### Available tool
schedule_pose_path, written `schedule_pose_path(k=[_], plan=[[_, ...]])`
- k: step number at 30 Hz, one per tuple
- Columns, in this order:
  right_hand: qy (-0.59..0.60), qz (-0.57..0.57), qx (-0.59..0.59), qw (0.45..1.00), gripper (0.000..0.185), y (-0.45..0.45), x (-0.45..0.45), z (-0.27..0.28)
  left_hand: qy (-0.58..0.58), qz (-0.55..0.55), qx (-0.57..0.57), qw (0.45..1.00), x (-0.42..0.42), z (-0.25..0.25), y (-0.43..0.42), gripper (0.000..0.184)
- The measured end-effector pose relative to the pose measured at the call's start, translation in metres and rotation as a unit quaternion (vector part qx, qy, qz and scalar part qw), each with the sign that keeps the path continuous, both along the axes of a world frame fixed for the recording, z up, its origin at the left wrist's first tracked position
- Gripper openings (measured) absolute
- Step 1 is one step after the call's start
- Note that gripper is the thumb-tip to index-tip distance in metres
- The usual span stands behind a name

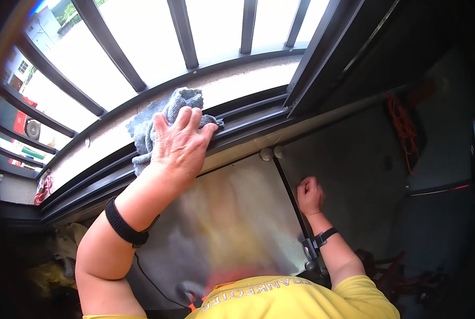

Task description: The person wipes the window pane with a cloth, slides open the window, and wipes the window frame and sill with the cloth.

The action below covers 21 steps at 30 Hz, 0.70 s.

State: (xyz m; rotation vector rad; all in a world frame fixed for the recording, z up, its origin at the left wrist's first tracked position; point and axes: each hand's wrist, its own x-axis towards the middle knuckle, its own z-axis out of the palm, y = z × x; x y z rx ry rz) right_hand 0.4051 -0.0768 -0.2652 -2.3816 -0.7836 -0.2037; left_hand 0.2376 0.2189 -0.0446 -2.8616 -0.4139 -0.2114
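A grey-blue terry cloth (141,130) lies bunched over the dark window track (253,112) and the pale sill beyond it. My left hand (180,141) is on top of the cloth, its fingers bent and pressing it down onto the track; part of the cloth is hidden beneath the palm. Lower right, my right hand (311,195) is curled into a loose fist beside the black edge strip of a shiny metal panel (232,212). Nothing shows in that fist.
Dark vertical bars (181,34) stand outside the window opening. A dark sliding frame (328,50) rises on the right. Orange cord (399,130) hangs at the far right. A red-and-white bundle (43,190) sits at the sill's left end. Round knobs (267,154) sit at the panel's top corner.
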Motion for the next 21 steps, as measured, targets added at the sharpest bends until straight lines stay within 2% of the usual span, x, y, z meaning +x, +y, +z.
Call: schedule_pose_path(k=[6, 12, 16, 18, 21], plan=[[-0.027, 0.003, 0.017, 1.000, 0.005, 0.001, 0.001, -0.003, 0.031, 0.034, 0.046, 0.998, -0.047, 0.005, 0.007, 0.047], [0.006, -0.001, 0.009, 1.000, 0.004, 0.000, 0.001, -0.001, 0.065, 0.054, 0.109, 0.990, -0.087, 0.005, 0.022, 0.040], [-0.004, -0.009, -0.005, 1.000, 0.005, 0.002, 0.001, -0.002, 0.068, 0.075, 0.067, 0.993, -0.102, 0.010, 0.038, 0.014], [-0.005, -0.004, -0.002, 1.000, 0.006, 0.003, 0.001, -0.001, 0.049, 0.089, 0.051, 0.994, -0.106, 0.014, 0.049, 0.009], [-0.003, -0.011, -0.014, 1.000, 0.007, 0.002, 0.001, -0.001, -0.097, 0.142, -0.025, 0.985, -0.116, 0.021, 0.069, 0.010]])
